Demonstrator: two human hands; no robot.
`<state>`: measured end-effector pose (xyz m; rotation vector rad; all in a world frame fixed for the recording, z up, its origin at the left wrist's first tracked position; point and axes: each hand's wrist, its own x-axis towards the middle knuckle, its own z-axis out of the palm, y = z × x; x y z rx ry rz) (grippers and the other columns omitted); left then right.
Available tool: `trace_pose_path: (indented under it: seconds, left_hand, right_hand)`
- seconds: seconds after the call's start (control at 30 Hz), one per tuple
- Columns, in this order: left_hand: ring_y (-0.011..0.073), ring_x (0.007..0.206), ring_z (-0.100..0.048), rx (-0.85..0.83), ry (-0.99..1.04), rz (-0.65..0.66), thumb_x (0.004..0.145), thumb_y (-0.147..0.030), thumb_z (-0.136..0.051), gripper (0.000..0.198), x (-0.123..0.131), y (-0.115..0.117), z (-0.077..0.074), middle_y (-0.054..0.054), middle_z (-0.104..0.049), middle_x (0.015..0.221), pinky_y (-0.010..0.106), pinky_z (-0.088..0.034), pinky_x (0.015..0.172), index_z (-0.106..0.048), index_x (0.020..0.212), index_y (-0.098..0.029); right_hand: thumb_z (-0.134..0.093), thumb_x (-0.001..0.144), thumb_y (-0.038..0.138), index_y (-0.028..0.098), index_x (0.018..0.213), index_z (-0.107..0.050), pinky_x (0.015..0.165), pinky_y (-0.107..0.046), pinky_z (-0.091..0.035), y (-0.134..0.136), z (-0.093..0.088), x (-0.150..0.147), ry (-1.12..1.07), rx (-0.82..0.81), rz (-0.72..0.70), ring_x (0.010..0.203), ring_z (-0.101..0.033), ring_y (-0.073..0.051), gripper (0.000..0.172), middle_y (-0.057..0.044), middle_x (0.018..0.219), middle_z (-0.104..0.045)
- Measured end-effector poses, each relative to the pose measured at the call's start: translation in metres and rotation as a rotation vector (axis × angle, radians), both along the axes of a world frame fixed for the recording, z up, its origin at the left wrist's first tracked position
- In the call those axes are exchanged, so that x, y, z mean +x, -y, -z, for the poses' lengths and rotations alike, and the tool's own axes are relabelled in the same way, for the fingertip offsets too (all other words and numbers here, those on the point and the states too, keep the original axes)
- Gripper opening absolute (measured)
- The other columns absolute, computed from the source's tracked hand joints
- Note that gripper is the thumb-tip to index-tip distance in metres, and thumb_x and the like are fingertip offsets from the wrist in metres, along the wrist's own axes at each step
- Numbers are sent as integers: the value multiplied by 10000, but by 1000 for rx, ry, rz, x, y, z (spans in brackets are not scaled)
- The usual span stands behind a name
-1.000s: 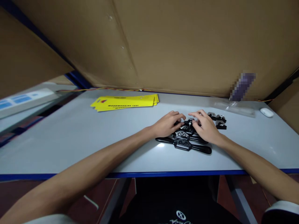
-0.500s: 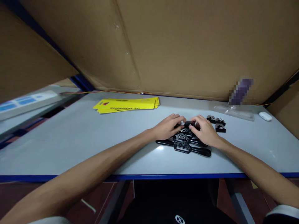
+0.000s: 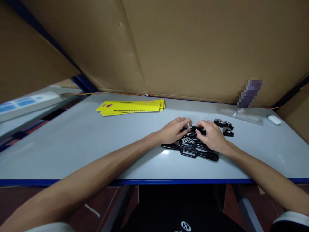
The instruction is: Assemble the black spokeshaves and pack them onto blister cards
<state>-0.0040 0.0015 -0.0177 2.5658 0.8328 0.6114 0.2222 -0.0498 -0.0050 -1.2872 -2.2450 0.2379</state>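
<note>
Several black spokeshaves lie in a row on the grey table, one behind another; the nearest spokeshave shows both handles and its open frame. My left hand is closed at the left end of the rearmost spokeshave, thumb and fingers pinching it. My right hand pinches a small black part over the middle of that same rear body, which the fingers partly cover. Just right of this hand lie loose small black pieces with shiny metal bits, looking like cap-and-blade sets.
Yellow printed cards are stacked at the back left of the table. Clear plastic packaging and a white computer mouse are at the back right. A cardboard wall rises behind. The blue table edge runs in front.
The small black part in my right fingers has tipped down lower and flatter against the rear spokeshave. My left hand has barely moved.
</note>
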Motion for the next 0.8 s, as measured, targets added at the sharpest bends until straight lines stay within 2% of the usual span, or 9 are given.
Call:
trace_pose_path:
  seconds: [0.2, 0.33, 0.47, 0.6, 0.7, 0.8]
  left_hand:
    - [256, 987, -580, 41, -20, -13, 1046, -342, -427, 239, -1, 1, 1, 82, -646, 975, 414, -490, 901, -551, 1176, -185]
    - [269, 1008, -594, 96, -63, -26, 1052, -345, -412, 296, 0, 3, -1, 96, -668, 997, 429, -503, 914, -585, 1222, -177]
    - [264, 964, -606, 161, -83, -55, 1053, -338, -392, 332, 2, 5, -2, 104, -677, 984, 412, -510, 883, -638, 1180, -153]
    - [242, 854, -602, 289, -83, -91, 1043, -324, -391, 349, 3, 7, -2, 95, -687, 916, 390, -496, 812, -697, 1066, -158]
    - [214, 747, -571, 379, 63, -186, 1022, -301, -407, 348, 3, 10, -5, 71, -680, 796, 366, -464, 733, -700, 886, -171]
    - [174, 649, -520, 388, 351, -262, 989, -283, -448, 343, 5, 20, -17, 35, -626, 670, 347, -441, 693, -624, 712, -184]
  right_hand:
    - [-562, 941, 249, 239, 979, -603, 828, -385, -470, -3, -4, 4, -58, 26, 19, 871, -655, -244, 57, -65, 949, -738]
    - [-581, 925, 282, 237, 993, -617, 800, -384, -478, -10, -11, 14, -99, 56, 107, 848, -665, -245, 89, -72, 955, -744]
    - [-596, 894, 278, 231, 991, -641, 755, -382, -453, -22, -22, 33, -16, 37, 199, 829, -647, -257, 117, -77, 916, -738]
    - [-607, 861, 276, 217, 982, -670, 740, -381, -436, -32, -28, 51, 97, -15, 179, 814, -616, -261, 149, -76, 875, -737]
    - [-618, 847, 279, 205, 998, -707, 784, -389, -457, -36, -28, 57, 92, -57, 133, 841, -624, -257, 190, -76, 891, -745]
    - [-623, 854, 305, 203, 1027, -758, 809, -397, -476, -38, -25, 60, 74, -116, 105, 890, -634, -266, 241, -78, 894, -741]
